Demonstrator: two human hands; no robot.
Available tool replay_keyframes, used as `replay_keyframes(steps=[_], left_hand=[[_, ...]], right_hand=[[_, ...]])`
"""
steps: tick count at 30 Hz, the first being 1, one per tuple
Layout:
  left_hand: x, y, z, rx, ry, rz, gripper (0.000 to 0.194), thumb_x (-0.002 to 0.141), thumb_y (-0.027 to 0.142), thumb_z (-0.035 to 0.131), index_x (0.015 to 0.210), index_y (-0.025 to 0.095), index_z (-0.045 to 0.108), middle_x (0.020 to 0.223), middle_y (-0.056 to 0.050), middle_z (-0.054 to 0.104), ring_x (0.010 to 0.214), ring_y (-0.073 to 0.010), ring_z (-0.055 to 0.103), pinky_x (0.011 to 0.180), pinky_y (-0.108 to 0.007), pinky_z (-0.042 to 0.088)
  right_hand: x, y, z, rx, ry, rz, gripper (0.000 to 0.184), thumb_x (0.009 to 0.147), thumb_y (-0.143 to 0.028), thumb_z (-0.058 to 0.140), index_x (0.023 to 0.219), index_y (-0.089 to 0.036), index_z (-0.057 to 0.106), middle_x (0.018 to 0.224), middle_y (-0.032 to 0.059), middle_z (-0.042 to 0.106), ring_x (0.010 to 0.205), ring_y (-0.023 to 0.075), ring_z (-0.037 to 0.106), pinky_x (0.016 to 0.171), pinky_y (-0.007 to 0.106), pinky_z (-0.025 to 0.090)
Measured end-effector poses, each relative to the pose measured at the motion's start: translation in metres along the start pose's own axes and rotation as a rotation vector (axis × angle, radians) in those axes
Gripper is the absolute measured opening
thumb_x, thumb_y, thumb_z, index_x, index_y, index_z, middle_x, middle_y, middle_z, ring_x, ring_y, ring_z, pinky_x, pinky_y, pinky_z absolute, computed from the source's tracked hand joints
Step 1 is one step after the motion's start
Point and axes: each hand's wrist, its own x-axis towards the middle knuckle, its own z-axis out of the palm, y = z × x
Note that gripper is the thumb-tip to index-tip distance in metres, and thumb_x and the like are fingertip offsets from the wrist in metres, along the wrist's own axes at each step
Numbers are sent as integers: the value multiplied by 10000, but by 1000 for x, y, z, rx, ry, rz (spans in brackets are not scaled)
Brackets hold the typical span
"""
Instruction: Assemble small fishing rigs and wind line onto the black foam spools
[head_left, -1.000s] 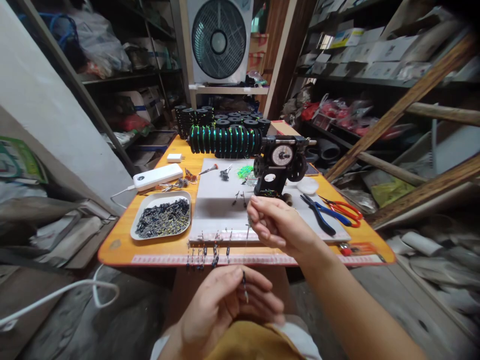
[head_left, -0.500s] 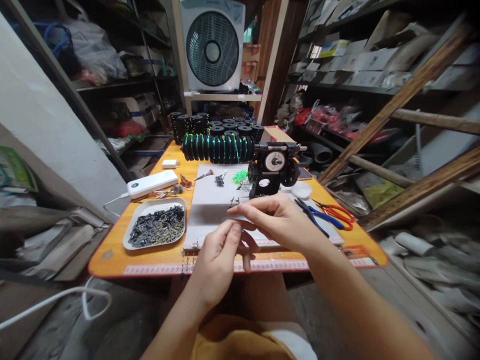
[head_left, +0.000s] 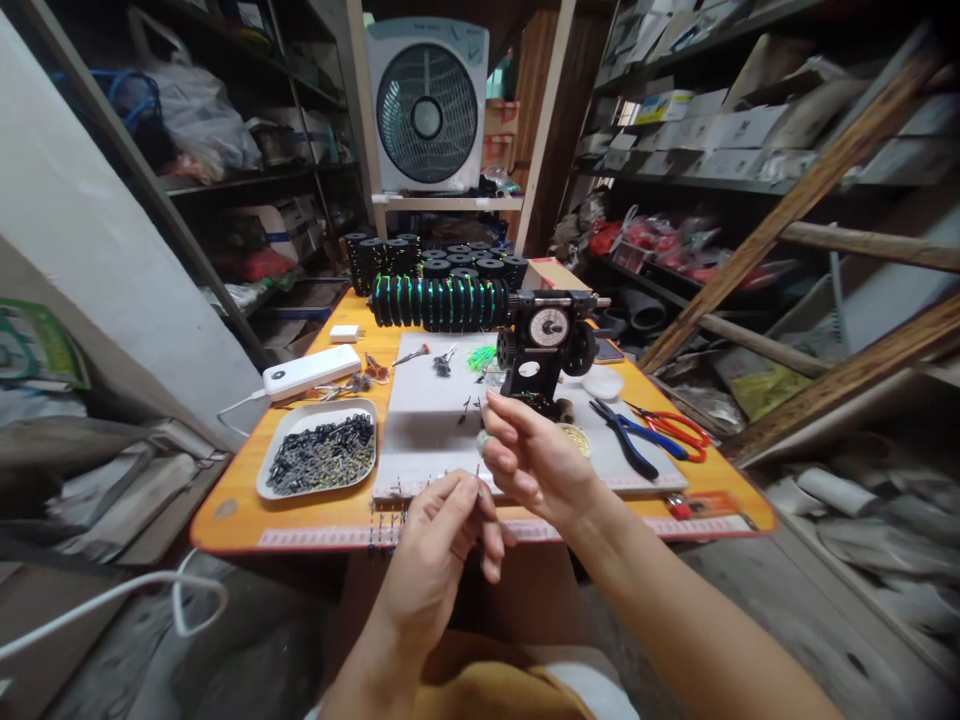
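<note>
My left hand [head_left: 442,530] is closed in a pinch over the board's front edge, with a tiny thin dark piece [head_left: 478,470] standing up between thumb and forefinger. Just right of it and higher, my right hand [head_left: 536,455] has its thumb and forefinger pressed together and the other fingers loosely curled. Anything in that pinch is too small to make out. Both hands are over a pale board [head_left: 420,430]. Behind them stands a black geared device with a dial [head_left: 549,328], beside a row of black spools wound with green line [head_left: 442,302].
A white tray of small dark parts [head_left: 319,450] sits left, near a white power bank [head_left: 311,370]. Blue-handled pliers [head_left: 626,440] and red-handled pliers [head_left: 679,430] lie right, by a round dish [head_left: 574,438]. More black spools [head_left: 472,262] stand behind; a box fan [head_left: 427,110] is farther back.
My hands have moved apart: the right lifted off the left and turned, uncovering the thin dark piece in the left pinch. The round dish has come into sight.
</note>
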Motion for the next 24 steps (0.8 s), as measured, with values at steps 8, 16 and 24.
replay_keyframes(steps=[8,16,24], left_hand=[[-13,-8,-1,-81,42,-81,273,874,352,573,714,134,606,458,1,554,515,-121,586,382,-139,368],[-22,-16,-4,-138,37,-139,271,923,287,497,742,120,609,449,18,561,391,-57,517,500,-176,415],[-32,-17,-6,-178,48,-176,270,915,303,501,723,133,584,446,19,573,363,-66,507,552,-226,468]], right_hand=[[3,-1,-7,-19,-53,-55,430,872,-414,521,542,-184,367,383,-50,501,209,28,327,214,101,204],[3,0,-13,-58,-38,-40,427,875,-444,514,561,-182,389,388,-54,499,208,28,330,211,102,199],[4,3,-14,-75,-51,-43,428,854,-467,544,575,-184,383,399,-56,514,214,32,350,213,103,182]])
